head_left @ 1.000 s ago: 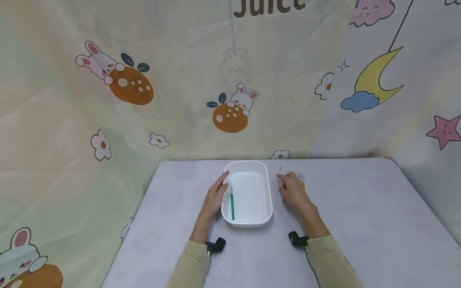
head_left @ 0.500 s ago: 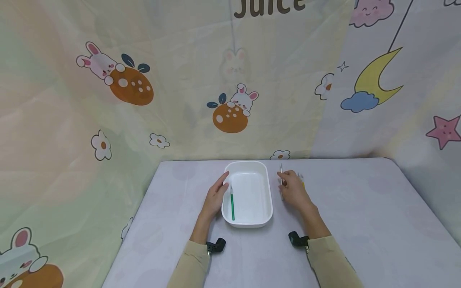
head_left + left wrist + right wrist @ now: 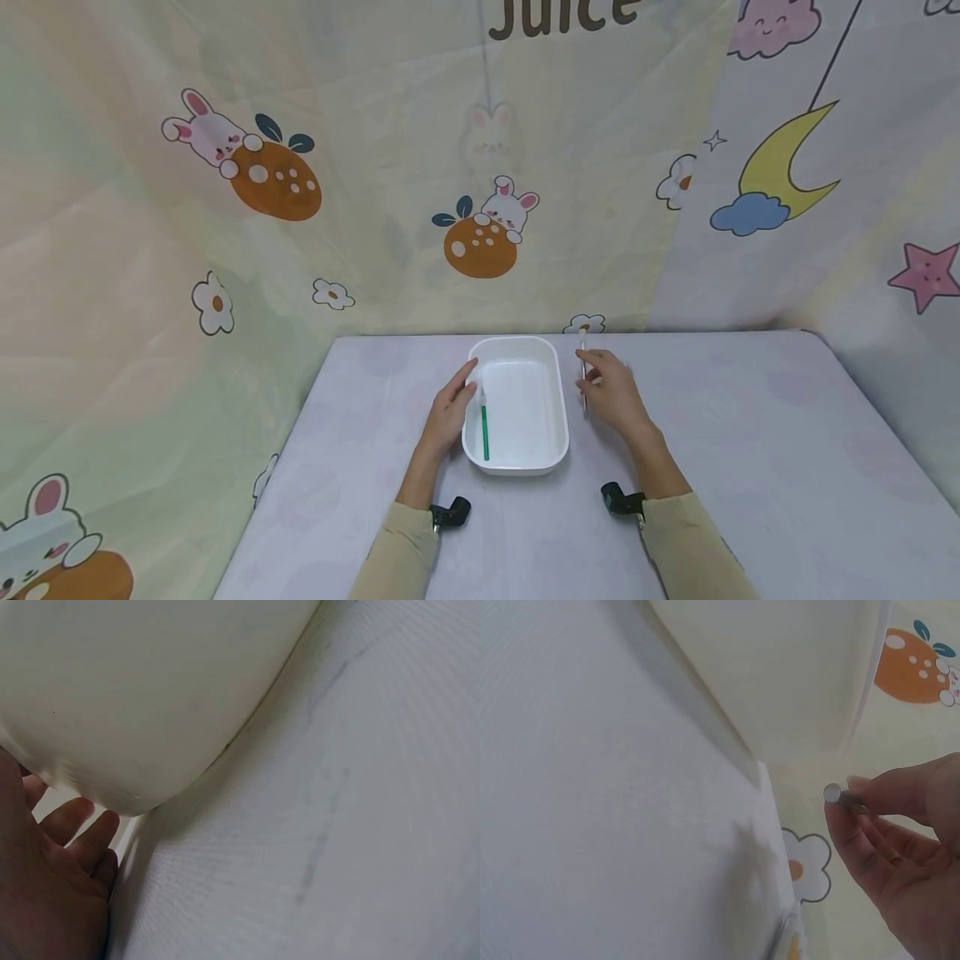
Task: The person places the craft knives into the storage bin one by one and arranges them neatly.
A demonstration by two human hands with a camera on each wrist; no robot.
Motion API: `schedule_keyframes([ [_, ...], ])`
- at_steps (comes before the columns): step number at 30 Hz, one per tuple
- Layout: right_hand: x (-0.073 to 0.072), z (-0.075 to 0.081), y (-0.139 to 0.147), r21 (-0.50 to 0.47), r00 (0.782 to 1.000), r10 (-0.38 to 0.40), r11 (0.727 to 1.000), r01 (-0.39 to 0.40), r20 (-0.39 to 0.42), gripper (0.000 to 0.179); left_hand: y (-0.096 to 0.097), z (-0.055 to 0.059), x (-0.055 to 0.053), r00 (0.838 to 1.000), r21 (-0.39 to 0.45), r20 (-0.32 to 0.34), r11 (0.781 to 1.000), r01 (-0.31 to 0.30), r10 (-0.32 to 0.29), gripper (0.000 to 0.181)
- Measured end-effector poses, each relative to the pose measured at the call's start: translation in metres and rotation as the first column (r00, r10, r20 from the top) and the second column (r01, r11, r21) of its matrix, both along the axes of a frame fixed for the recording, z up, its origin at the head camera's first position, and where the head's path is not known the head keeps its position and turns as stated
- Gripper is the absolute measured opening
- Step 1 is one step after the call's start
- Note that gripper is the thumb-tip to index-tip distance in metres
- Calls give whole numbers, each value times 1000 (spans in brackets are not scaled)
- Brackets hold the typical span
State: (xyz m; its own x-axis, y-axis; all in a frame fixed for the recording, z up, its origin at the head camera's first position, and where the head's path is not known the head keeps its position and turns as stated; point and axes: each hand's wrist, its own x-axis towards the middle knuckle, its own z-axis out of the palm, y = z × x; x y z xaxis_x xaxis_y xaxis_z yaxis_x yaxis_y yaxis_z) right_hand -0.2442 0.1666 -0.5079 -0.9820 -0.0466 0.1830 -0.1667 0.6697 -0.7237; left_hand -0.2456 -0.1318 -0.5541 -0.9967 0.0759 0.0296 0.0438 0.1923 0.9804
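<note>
My left hand (image 3: 445, 417) holds the left side of a shallow white tray (image 3: 557, 417), thumb and index fingertip over its rim. In the left wrist view its fingers (image 3: 94, 840) lie at the tray's outer wall. Inside the tray, along the left, lies a slim green stick (image 3: 485, 433) with a pale tip, shaped like a pen. Right of the tray my right hand (image 3: 611, 392) pinches a slim silver pen-like stick (image 3: 584, 368) between thumb and fingers. Its round end (image 3: 832, 793) faces the right wrist camera, and that view shows it above the table.
Beyond the right hand, yellow and pale pen-like sticks (image 3: 791, 941) lie on the table, mostly hidden in the head view. A pale cloth covers the table (image 3: 750, 467). A printed curtain (image 3: 390, 167) hangs along the back edge.
The silver stick has come up off the table in my right hand, which has shifted slightly farther back. The left hand, the tray and the green stick stay in place.
</note>
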Motion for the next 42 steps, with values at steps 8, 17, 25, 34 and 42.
schedule_keyframes([
  [8,2,6,-3,-44,999,7,999,-8,-35,56,-1,0,0,1000,6,-5,1000,4,-4,45],
  [17,10,20,-8,-90,994,4,996,-13,-106,54,-1,-2,0,1000,-5,-3,1000,8,-8,45],
  [25,16,33,-14,-145,985,37,988,-62,-169,55,-1,-1,0,1000,-4,-12,1000,5,-5,45],
  [34,18,35,-24,-134,988,30,990,-50,-151,56,-1,-2,-1,1000,-9,-7,1000,1,-2,45],
  [42,20,35,-33,-165,985,64,982,-91,-162,57,-1,-1,-1,1000,-6,-11,1000,0,0,45],
])
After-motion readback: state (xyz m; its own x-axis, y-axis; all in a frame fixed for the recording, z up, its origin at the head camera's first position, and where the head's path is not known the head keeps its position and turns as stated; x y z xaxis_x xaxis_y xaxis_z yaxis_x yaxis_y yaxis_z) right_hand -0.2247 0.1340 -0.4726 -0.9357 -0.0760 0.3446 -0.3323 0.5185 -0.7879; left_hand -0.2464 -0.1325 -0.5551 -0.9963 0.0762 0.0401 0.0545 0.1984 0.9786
